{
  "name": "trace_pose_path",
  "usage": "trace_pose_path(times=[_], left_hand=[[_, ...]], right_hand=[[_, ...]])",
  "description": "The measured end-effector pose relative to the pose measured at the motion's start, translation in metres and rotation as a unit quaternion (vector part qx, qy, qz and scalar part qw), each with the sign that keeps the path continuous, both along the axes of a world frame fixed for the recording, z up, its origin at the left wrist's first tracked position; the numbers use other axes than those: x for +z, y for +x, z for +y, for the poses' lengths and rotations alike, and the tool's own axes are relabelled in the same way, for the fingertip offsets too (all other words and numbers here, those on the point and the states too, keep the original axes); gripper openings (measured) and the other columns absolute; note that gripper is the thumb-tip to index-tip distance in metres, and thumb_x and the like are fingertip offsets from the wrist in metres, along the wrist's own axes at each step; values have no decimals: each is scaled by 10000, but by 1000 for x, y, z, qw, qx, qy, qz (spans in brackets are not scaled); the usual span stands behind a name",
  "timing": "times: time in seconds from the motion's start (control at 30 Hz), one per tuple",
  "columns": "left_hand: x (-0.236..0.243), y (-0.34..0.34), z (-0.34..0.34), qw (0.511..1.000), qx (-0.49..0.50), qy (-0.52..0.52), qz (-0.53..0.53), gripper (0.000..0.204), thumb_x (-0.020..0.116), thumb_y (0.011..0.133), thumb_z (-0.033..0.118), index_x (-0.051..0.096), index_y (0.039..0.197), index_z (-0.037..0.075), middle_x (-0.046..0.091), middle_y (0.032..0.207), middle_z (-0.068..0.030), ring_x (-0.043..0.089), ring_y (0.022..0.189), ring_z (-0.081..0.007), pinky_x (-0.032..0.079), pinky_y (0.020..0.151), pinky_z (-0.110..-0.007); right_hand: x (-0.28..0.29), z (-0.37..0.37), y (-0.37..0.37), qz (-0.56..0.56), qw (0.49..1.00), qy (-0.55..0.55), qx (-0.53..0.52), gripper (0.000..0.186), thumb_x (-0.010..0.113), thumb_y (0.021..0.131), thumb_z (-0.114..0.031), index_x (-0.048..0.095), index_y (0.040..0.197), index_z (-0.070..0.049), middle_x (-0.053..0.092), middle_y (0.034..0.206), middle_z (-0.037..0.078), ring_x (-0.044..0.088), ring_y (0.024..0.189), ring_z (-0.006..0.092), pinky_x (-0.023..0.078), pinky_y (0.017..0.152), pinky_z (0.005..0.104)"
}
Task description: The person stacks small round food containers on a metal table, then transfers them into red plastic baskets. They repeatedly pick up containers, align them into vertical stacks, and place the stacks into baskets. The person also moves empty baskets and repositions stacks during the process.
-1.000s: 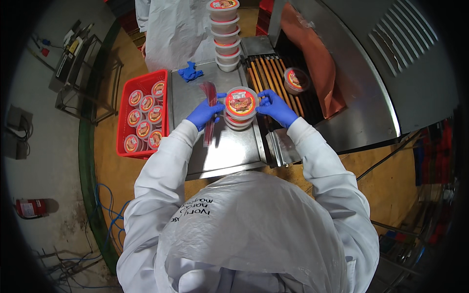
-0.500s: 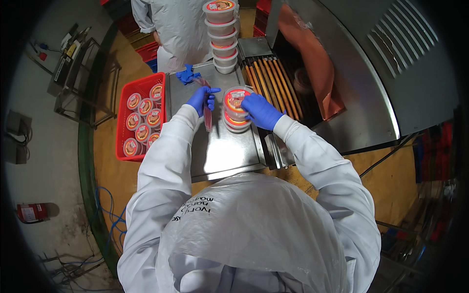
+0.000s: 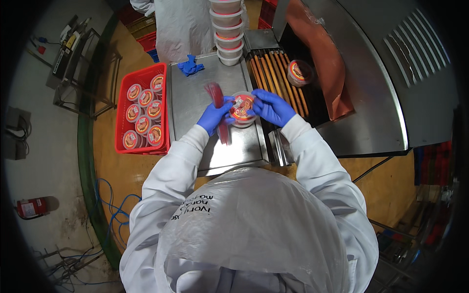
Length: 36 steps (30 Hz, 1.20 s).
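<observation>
A round clear tub (image 3: 242, 108) with a red-and-yellow label on its lid is on the steel table, between my hands; the rim of another shows below it. My left hand (image 3: 214, 117) is closed round a bundle of thin reddish plastic strips (image 3: 223, 133), its fingertips at the tub's left edge. At the tub's right edge, my right hand (image 3: 276, 108) has its thumb and fingers pinched together. Whatever lies in that pinch is too small to make out. Both hands wear blue gloves.
A red crate (image 3: 167, 127) of labelled tubs stands left of the steel table (image 3: 190, 93). Crumpled blue gloves (image 3: 190, 65) lie at its far side, near a tall tub stack (image 3: 228, 41). Right are rollers (image 3: 273, 78), bearing one tub (image 3: 299, 73), under an orange curtain (image 3: 320, 53). Someone in white (image 3: 181, 29) stands beyond.
My left hand has moved right with the strips, up to the tub. My right hand has shifted from the lid to its right edge. The tub on the rollers shows more plainly.
</observation>
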State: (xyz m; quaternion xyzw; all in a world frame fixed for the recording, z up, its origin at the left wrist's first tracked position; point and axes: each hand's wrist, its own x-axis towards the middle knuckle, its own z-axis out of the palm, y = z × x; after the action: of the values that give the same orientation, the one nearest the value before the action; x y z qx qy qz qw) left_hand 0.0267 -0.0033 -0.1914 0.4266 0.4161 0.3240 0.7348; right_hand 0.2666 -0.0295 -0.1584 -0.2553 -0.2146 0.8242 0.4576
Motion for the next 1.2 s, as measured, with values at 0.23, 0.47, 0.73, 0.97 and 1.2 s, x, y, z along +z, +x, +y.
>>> trace_pose_path(times=[0.23, 0.47, 0.73, 0.97, 1.2], left_hand=[[-46, -4, 39, 963, -5, 202, 179, 360, 560, 915, 200, 555, 1261, 102, 630, 1005, -47, 553, 840, -124, 465, 763, -269], [-69, 1, 98, 948, -79, 154, 268, 345, 576, 904, 308, 631, 1136, 59, 652, 990, -77, 562, 830, -157, 448, 747, -285], [-27, -26, 72, 989, 14, -147, -27, 435, 396, 866, 127, 491, 1285, 61, 609, 1121, -128, 597, 942, -210, 504, 773, -339], [-25, 8, 43, 998, 14, -52, -17, 333, 569, 911, 73, 493, 1212, -48, 660, 1013, -190, 681, 846, -254, 565, 772, -327], [-39, -7, 3, 997, -57, -43, 16, 327, 555, 916, 177, 525, 1231, 93, 552, 1054, -60, 581, 876, -152, 540, 704, -322]], right_hand=[[-73, 29, 11, -621, 695, 322, -167, 287, 641, 846, -194, 563, 1077, -43, 592, 801, 74, 614, 738, 199, 494, 727, 308], [-58, 52, -2, -646, 693, 311, -73, 428, 699, 797, -233, 543, 1155, -59, 554, 1098, 168, 593, 927, 312, 482, 827, 355], [-50, 30, 3, -741, 486, 459, -69, 493, 757, 687, -173, 531, 1103, -34, 574, 1008, 207, 553, 962, 388, 457, 836, 443], [-21, 37, -31, -627, 702, 299, -155, 634, 844, 664, -312, 526, 1122, -7, 560, 1084, 166, 558, 1006, 260, 470, 840, 380], [-55, -3, -10, -3, 999, -54, 0, 231, 630, 869, -132, 532, 1046, -20, 608, 918, 93, 625, 862, 205, 514, 821, 305]])
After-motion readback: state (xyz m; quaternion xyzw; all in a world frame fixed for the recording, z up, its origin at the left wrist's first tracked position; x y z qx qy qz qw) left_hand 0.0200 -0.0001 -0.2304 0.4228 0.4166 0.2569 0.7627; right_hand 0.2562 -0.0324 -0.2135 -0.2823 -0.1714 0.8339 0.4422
